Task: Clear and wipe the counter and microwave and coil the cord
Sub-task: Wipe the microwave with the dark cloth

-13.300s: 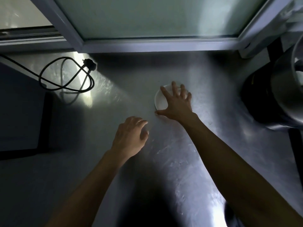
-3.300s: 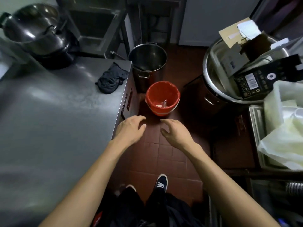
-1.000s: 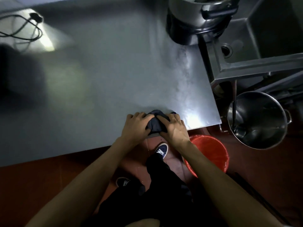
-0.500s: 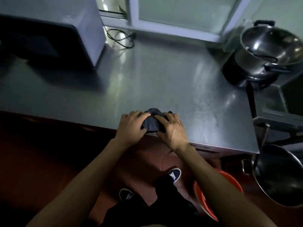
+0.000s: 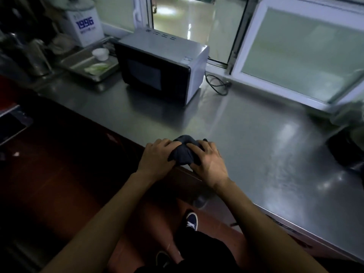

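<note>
- Counter (image 5: 246,134), head view: bare steel top running from far left to near right; streaky light reflections across its right half.
- Cloth (image 5: 184,151): dark, bunched into a wad, sitting at the counter's near edge, roughly centre of the view.
- Left hand (image 5: 157,157): fingers curled over the left side of the cloth, gripping it; palm down at the counter edge.
- Right hand (image 5: 208,161): fingers curled over the right side of the cloth, gripping it. The two hands are close together, with the wad between them.
- Microwave (image 5: 161,66): on the far left part of the counter, dark door facing near-left, pale casing; well apart from the hands.
- Cord (image 5: 216,84): black, lying in loose loops on the counter just right of the microwave, below the window frame (image 5: 238,62). Not tidily coiled.
- Metal tray (image 5: 88,64): left of the microwave, touching or just beside it (cannot tell which); holds a small white cup (image 5: 101,54) and something pale green.
- White box (image 5: 84,24): beyond the tray, printed "1996" in blue.
- Far right edge: a dark object, blurred, not identifiable.
- Below the counter: reddish floor, the person's dark trousers and a dark shoe (image 5: 190,221) with a white mark.
</note>
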A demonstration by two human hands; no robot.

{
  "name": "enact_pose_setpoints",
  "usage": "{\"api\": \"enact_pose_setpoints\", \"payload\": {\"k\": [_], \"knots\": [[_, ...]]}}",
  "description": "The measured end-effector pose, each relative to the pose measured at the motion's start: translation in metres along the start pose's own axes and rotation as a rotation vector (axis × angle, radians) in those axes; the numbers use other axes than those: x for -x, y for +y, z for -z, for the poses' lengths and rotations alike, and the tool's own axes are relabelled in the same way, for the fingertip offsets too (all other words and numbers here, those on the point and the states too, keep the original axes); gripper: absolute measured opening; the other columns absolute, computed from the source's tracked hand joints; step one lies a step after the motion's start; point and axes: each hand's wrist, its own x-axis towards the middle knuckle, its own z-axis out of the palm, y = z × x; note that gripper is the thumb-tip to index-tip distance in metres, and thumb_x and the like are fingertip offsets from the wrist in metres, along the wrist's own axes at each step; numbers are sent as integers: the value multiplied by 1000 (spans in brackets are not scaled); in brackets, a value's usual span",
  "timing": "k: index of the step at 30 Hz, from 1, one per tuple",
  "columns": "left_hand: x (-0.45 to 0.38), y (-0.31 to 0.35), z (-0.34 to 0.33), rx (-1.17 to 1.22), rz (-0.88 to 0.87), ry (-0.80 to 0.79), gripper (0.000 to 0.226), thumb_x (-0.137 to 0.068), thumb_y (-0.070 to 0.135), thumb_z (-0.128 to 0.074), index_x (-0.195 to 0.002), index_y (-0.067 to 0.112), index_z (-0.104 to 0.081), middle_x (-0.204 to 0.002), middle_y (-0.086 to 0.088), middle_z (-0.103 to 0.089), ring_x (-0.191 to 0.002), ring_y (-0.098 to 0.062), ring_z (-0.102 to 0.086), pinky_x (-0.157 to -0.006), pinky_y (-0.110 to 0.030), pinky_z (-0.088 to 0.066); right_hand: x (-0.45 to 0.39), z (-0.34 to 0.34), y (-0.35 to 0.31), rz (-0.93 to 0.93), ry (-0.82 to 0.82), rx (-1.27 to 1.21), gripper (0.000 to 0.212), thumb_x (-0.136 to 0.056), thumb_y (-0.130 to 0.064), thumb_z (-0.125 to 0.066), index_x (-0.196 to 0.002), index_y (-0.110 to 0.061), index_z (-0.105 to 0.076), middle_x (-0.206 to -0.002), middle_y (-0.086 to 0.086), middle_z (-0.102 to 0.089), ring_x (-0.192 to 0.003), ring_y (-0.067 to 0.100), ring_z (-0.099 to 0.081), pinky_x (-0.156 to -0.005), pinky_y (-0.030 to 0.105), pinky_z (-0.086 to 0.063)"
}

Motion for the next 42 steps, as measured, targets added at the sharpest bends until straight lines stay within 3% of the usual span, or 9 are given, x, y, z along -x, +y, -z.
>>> {"api": "enact_pose_setpoints", "payload": {"k": [1, 6, 11, 21, 33, 37, 42], "knots": [[-1, -7, 2, -1, 16, -2, 52, -74, 38, -58, -124, 24, -58, -108, -5, -66, -92, -31, -61, -74, -47, -51, -8, -2, -4, 17, -2, -3, 65, -82, -52, -45, -141, -26, -51, -134, 9, -52, -118, 32, -45, -95, 46, -47], [-21, -42, 9, 4, 72, 8, 55, -78, 42, -61, -130, 28, -54, -114, 0, -63, -97, -25, -58, -80, -47, -50, -55, -16, -10, 87, 37, -26, 60, -82, -26, -73, -138, -22, -54, -132, 11, -54, -114, 36, -49, -92, 50, -49], [-70, -79, 9, 2, 96, 20, 59, -76, 30, -74, -132, 26, -57, -116, 0, -63, -98, -24, -58, -81, -46, -50, -118, -28, -1, 105, 80, -66, 59, -82, -28, -73, -137, -25, -53, -133, 5, -53, -113, 31, -48, -93, 46, -48], [-206, -119, 16, -11, 18, 53, 55, -77, 33, -64, -132, 26, -58, -118, -1, -63, -100, -28, -59, -80, -46, -51, -243, -15, 42, 57, 157, -90, 60, -80, -26, -73, -137, -24, -54, -135, 6, -53, -116, 31, -47, -92, 48, -49], [-355, -156, 37, -44, -106, 156, 54, -73, 25, -71, -127, 25, -63, -115, -2, -66, -100, -31, -61, -78, -44, -49, -367, 28, 72, 3, 256, 5, 64, -76, -24, -67, -138, -20, -54, -133, 11, -54, -114, 37, -47, -96, 49, -46], [-401, -182, 36, 46, -173, 135, 49, -81, 27, -57, -129, 17, -62, -112, -6, -65, -99, -33, -59, -78, -48, -50, -408, 30, 73, -55, 286, 58, 65, -76, -22, -68, -139, -20, -54, -135, 12, -53, -116, 37, -46, -95, 50, -45], [-445, -217, 25, 58, -262, 79, 49, -84, 18, -67, -132, 19, -59, -118, -4, -65, -104, -33, -59, -81, -49, -48, -448, 17, 67, -182, 278, 108, 62, -78, -17, -68, -139, -19, -54, -137, 14, -52, -119, 40, -47, -95, 54, -46]]}}
